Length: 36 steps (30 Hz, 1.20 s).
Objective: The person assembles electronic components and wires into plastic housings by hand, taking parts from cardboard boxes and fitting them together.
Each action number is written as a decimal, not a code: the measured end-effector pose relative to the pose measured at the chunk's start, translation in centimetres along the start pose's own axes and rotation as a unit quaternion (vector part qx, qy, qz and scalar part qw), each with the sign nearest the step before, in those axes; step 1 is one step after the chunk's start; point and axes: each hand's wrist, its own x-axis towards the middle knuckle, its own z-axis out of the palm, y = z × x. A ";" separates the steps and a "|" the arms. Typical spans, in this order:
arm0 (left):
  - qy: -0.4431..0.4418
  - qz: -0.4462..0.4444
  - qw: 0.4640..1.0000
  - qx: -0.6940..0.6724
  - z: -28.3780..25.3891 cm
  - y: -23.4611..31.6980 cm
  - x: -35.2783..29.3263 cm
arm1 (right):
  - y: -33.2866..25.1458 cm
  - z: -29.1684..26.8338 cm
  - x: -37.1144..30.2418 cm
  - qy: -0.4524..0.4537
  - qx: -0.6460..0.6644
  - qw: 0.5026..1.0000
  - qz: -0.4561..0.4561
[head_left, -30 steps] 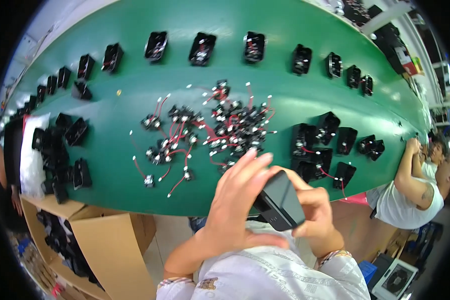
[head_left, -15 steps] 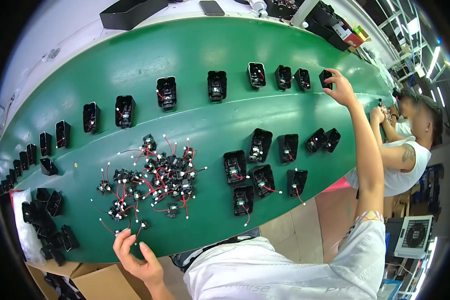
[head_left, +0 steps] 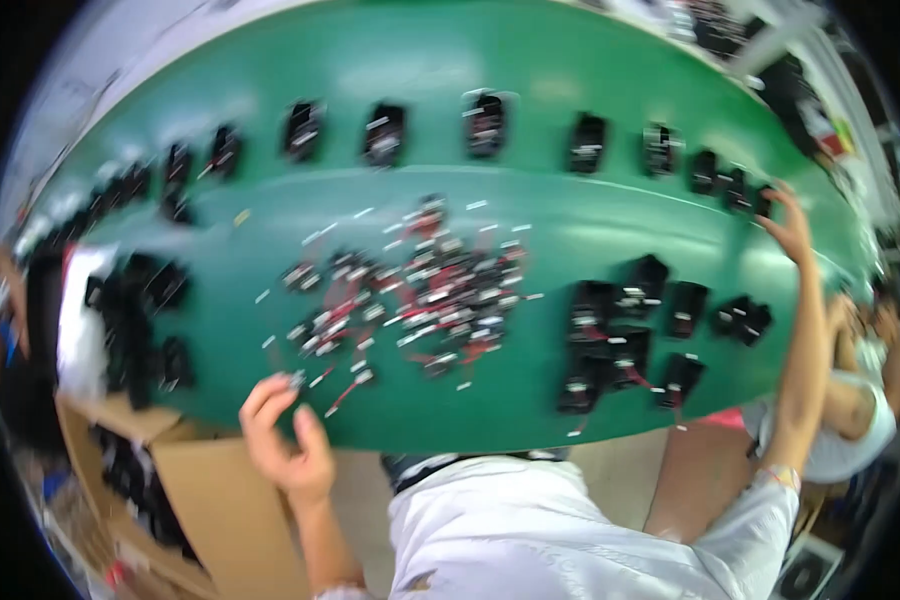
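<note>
At the far right end of the back row, my right hand (head_left: 792,228) has its thumb and fingers around a small black plastic housing (head_left: 764,200) standing on the green table. My left hand (head_left: 288,440) hangs at the table's near edge, fingers curled and thumb apart. By its fingertips is a small whitish part (head_left: 296,380), too blurred to make out. Beyond it spreads a pile of small black modules (head_left: 455,285) with red wires and white connectors. More black housings (head_left: 642,285), some with wires hanging out, stand in a group at the right.
A curved row of black housings (head_left: 384,135) runs along the green table (head_left: 530,400). At the left lie stacked housings (head_left: 130,320) beside a white plastic bag (head_left: 82,340). An open cardboard box (head_left: 225,500) stands below. A co-worker (head_left: 855,415) sits at the right.
The view has swung, shifting most of the table's contents rightward and blurring them. My right hand remains at the housing at the row's end; my left remains by the near edge.
</note>
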 end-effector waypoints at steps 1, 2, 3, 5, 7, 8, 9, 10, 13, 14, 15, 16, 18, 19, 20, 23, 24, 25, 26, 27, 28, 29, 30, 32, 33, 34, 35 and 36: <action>0.001 0.012 1.000 0.002 0.6 -0.3 0.7 | 1.6 -1.0 -1.6 0.050 -0.063 0.997 -0.012; 0.008 0.022 1.000 -0.001 0.6 -0.5 1.2 | 2.4 -1.7 -1.6 0.081 -0.106 0.991 -0.020; 0.019 0.027 0.999 0.004 0.2 -1.1 1.4 | 3.0 -2.5 -2.4 0.118 -0.146 0.982 -0.034; 0.045 -0.003 0.998 0.031 -1.0 -1.8 1.5 | -8.9 -4.3 -3.5 0.127 0.046 0.990 0.042; 0.064 -0.025 0.996 0.059 -2.3 -1.9 1.7 | -18.4 -7.0 -7.4 0.091 0.083 0.992 -0.027; 0.056 -0.044 0.995 0.075 -2.9 -2.0 1.9 | -23.4 -8.1 -10.1 0.045 0.039 0.995 -0.086; 0.048 -0.063 0.993 0.083 -3.5 -2.5 2.2 | -26.0 -7.4 -13.7 0.034 0.183 0.980 -0.073; 0.050 -0.068 0.992 0.098 -3.7 -2.9 2.3 | -32.1 -6.5 -13.9 0.063 0.228 0.945 -0.227; 0.086 -0.028 0.970 0.224 -4.3 -3.9 3.4 | -43.9 -2.7 -16.0 -0.013 0.448 0.842 -0.300; 0.097 -0.022 0.963 0.252 -3.6 -4.7 4.9 | -47.3 -1.4 -15.8 -0.054 0.503 0.821 -0.265; 0.120 -0.036 0.950 0.286 -5.1 -6.0 4.7 | -50.6 -0.3 -15.0 -0.110 0.510 0.807 -0.275; 0.130 -0.042 0.942 0.308 -5.4 -7.5 5.1 | -53.7 1.2 -14.4 -0.088 0.491 0.825 -0.266; 0.127 -0.064 0.924 0.356 -5.9 -9.4 6.3 | -58.4 4.2 -12.9 -0.047 0.496 0.835 -0.235; 0.118 -0.087 0.904 0.402 -5.9 -10.4 6.5 | -60.2 4.9 -12.0 -0.029 0.482 0.850 -0.213; 0.102 -0.110 0.894 0.423 -6.2 -10.9 6.3 | -61.7 5.3 -11.2 -0.015 0.469 0.861 -0.196; 0.095 -0.118 0.906 0.394 -5.5 -10.7 5.9 | -63.7 6.5 -8.9 0.033 0.427 0.887 -0.173; 0.100 -0.122 0.906 0.393 -5.4 -10.8 5.7 | -64.0 6.6 -8.6 0.033 0.424 0.887 -0.179; 0.104 -0.111 0.931 0.331 -5.3 -10.8 5.4 | -64.4 6.9 -8.3 0.032 0.406 0.895 -0.181; 0.105 -0.097 0.953 0.267 -5.3 -10.6 5.2 | -64.7 7.1 -8.2 0.032 0.388 0.904 -0.178; 0.101 -0.065 0.970 0.209 -5.1 -10.2 5.2 | -65.0 7.3 -8.1 0.019 0.375 0.912 -0.162; 0.088 -0.061 0.977 0.183 -4.9 -9.4 5.0 | -65.0 7.2 -8.0 0.018 0.373 0.913 -0.163; 0.080 -0.063 0.983 0.155 -4.7 -8.8 4.6 | -65.1 7.3 -8.0 0.016 0.366 0.916 -0.162; 0.072 -0.063 0.988 0.125 -4.5 -8.3 4.2 | -65.3 7.4 -7.9 0.014 0.358 0.920 -0.160; 0.056 -0.057 0.994 0.075 -4.3 -7.7 3.1 | -65.5 7.7 -7.9 0.012 0.353 0.920 -0.168; 0.051 -0.056 0.996 0.048 -4.3 -7.5 2.7 | -65.4 7.7 -8.0 0.010 0.349 0.920 -0.177; 0.045 -0.055 0.997 0.022 -4.3 -7.2 2.3 | -65.3 7.6 -8.1 0.009 0.348 0.921 -0.176; 0.047 -0.058 0.997 0.023 -4.2 -6.9 1.9 | -65.0 7.3 -8.1 -0.001 0.350 0.918 -0.188; 0.057 -0.072 0.996 -0.014 -4.1 -6.5 1.6 | -64.7 6.9 -8.2 -0.010 0.352 0.915 -0.200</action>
